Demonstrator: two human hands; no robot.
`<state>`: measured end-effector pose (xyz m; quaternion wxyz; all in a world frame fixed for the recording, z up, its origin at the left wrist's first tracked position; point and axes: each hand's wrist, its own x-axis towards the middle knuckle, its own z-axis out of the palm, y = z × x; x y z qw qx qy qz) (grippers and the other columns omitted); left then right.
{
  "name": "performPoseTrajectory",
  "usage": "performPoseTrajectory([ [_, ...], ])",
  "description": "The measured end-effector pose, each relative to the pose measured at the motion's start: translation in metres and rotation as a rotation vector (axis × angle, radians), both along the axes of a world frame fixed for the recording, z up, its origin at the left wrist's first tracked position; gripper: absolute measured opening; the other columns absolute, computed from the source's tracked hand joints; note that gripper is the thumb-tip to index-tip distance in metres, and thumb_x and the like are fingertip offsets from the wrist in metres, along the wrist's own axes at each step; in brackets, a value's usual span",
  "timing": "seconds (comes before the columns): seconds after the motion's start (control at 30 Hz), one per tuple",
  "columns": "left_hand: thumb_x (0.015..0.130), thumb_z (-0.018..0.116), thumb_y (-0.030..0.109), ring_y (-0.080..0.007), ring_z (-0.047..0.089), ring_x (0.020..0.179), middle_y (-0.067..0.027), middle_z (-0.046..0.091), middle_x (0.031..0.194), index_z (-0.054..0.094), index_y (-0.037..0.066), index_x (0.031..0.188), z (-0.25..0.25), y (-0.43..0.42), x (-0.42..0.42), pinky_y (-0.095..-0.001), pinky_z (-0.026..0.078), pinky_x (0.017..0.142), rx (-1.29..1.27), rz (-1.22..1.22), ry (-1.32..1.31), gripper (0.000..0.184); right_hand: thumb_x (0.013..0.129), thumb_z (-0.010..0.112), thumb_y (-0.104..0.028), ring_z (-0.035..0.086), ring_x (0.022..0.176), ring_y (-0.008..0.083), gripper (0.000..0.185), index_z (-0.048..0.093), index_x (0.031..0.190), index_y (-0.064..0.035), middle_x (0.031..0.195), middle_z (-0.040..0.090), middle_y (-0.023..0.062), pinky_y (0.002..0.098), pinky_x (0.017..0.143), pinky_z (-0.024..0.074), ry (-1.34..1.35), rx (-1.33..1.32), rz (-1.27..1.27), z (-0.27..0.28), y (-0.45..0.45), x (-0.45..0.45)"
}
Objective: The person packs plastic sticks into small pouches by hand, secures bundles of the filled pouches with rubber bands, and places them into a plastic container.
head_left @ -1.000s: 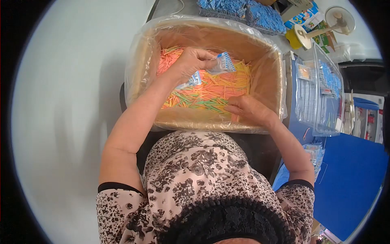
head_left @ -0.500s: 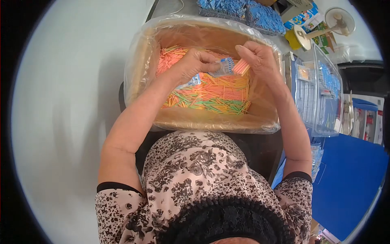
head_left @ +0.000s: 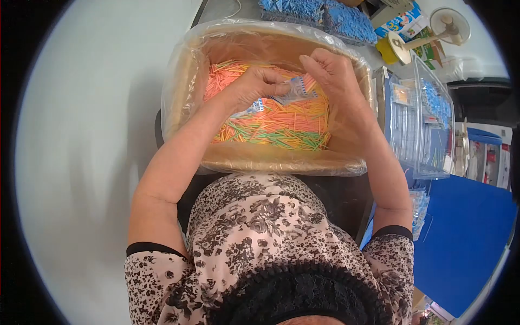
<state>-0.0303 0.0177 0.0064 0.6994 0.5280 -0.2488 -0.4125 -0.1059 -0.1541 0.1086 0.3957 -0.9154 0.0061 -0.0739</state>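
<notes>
Over a plastic-lined box (head_left: 189,108) full of thin pink, yellow, orange and green sticks (head_left: 281,122), my left hand (head_left: 254,86) pinches a small clear packet (head_left: 294,91) with blue-and-white edging. My right hand (head_left: 333,73) is closed on a small bundle of pink sticks (head_left: 309,84), whose ends are at the mouth of the packet. Below my left wrist, another blue-and-white packet (head_left: 253,107) lies on the sticks, partly hidden by that hand.
Blue packets lie piled (head_left: 319,19) behind the box. On the right are a clear plastic container (head_left: 433,119) with packets inside, a blue board (head_left: 466,233) and a yellow-based stand (head_left: 398,49). More packets (head_left: 420,208) lie near my right elbow. A pale wall fills the left.
My right hand has come up from the sticks with a pink bundle and moved left to the packet. My left hand has stayed nearly in place with the packet.
</notes>
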Motion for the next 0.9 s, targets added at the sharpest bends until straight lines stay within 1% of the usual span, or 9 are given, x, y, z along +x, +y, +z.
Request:
performPoseTrajectory([
  [0.13,0.082,0.07,0.022,-0.0106,0.06,0.08,-0.0031,0.067,0.085,0.07,0.001,0.094,0.003,0.001,0.001,-0.0278,0.049,0.074,-0.034,-0.023,0.034,0.024,0.092,0.057,-0.027,0.037,0.063,0.005,0.031,0.055,0.075,-0.0001,0.065,0.042,-0.0057,0.0252,0.053,0.0325,-0.053,-0.091,0.056,0.003,0.011,-0.002],
  [0.23,0.084,0.068,0.027,-0.0108,0.06,0.081,-0.0028,0.067,0.088,0.069,0.002,0.096,0.003,0.002,0.001,-0.0282,0.049,0.074,-0.089,-0.049,0.098,0.028,0.093,0.056,-0.026,0.043,0.065,0.0057,0.027,0.059,0.086,-0.0002,0.069,0.049,-0.0044,0.0244,0.057,0.0379,-0.105,0.203,-0.049,0.003,0.013,-0.007],
  [0.37,0.086,0.066,0.03,-0.0121,0.06,0.082,-0.003,0.067,0.091,0.068,0.002,0.098,-0.007,0.0,0.004,-0.0296,0.049,0.074,-0.139,-0.086,0.128,0.031,0.093,0.056,-0.023,0.05,0.069,0.0071,0.022,0.061,0.093,-0.0008,0.075,0.055,-0.0027,0.0234,0.061,0.0424,-0.06,0.22,-0.084,-0.003,0.004,-0.016],
  [0.53,0.088,0.063,0.032,-0.0134,0.061,0.085,-0.0034,0.066,0.092,0.067,0.003,0.101,-0.013,0.001,0.006,-0.0311,0.051,0.076,-0.118,-0.132,0.114,0.032,0.091,0.059,-0.02,0.051,0.07,0.0073,0.02,0.061,0.091,0.0,0.075,0.057,-0.0017,0.0225,0.061,0.0428,-0.126,0.268,-0.13,-0.02,0.011,-0.016],
  [0.63,0.088,0.062,0.033,-0.0136,0.062,0.087,-0.0039,0.066,0.094,0.067,0.003,0.103,-0.013,0.003,0.007,-0.0315,0.052,0.077,-0.074,-0.159,0.099,0.033,0.089,0.061,-0.018,0.05,0.066,0.0062,0.019,0.063,0.088,0.0017,0.071,0.057,-0.0015,0.0228,0.058,0.0413,-0.199,0.028,-0.108,-0.016,0.015,-0.016],
  [0.67,0.088,0.062,0.033,-0.0137,0.062,0.087,-0.0041,0.066,0.094,0.066,0.004,0.103,-0.014,0.002,0.007,-0.0314,0.052,0.077,-0.059,-0.166,0.098,0.034,0.089,0.061,-0.018,0.05,0.066,0.0062,0.019,0.063,0.088,0.0017,0.071,0.057,-0.0015,0.0228,0.058,0.0413,-0.201,0.035,-0.12,-0.015,0.015,-0.016],
  [0.77,0.089,0.061,0.034,-0.0139,0.062,0.087,-0.0045,0.066,0.096,0.066,0.004,0.104,-0.018,0.001,0.005,-0.0312,0.052,0.078,-0.025,-0.197,0.085,0.034,0.085,0.062,-0.018,0.056,0.063,0.0127,0.019,0.064,0.083,0.0008,0.07,0.062,0.0091,0.0284,0.058,0.0452,-0.168,-0.06,-0.036,-0.011,0.011,-0.017],
  [0.8,0.089,0.061,0.034,-0.0139,0.062,0.087,-0.0046,0.066,0.096,0.066,0.004,0.104,-0.019,0.001,0.005,-0.0312,0.052,0.078,-0.028,-0.196,0.091,0.034,0.085,0.062,-0.018,0.056,0.063,0.0127,0.019,0.064,0.083,0.0008,0.07,0.062,0.0091,0.0284,0.058,0.0452,-0.169,-0.056,-0.043,-0.011,0.01,-0.019],
  [0.9,0.089,0.061,0.033,-0.014,0.062,0.087,-0.0048,0.066,0.096,0.066,0.004,0.104,-0.02,0.002,0.007,-0.0313,0.052,0.077,-0.034,-0.186,0.089,0.034,0.087,0.063,-0.018,0.049,0.064,0.0068,0.02,0.064,0.086,0.0016,0.068,0.059,0.0038,0.0258,0.057,0.0422,-0.015,0.108,-0.102,-0.011,0.008,-0.025],
])
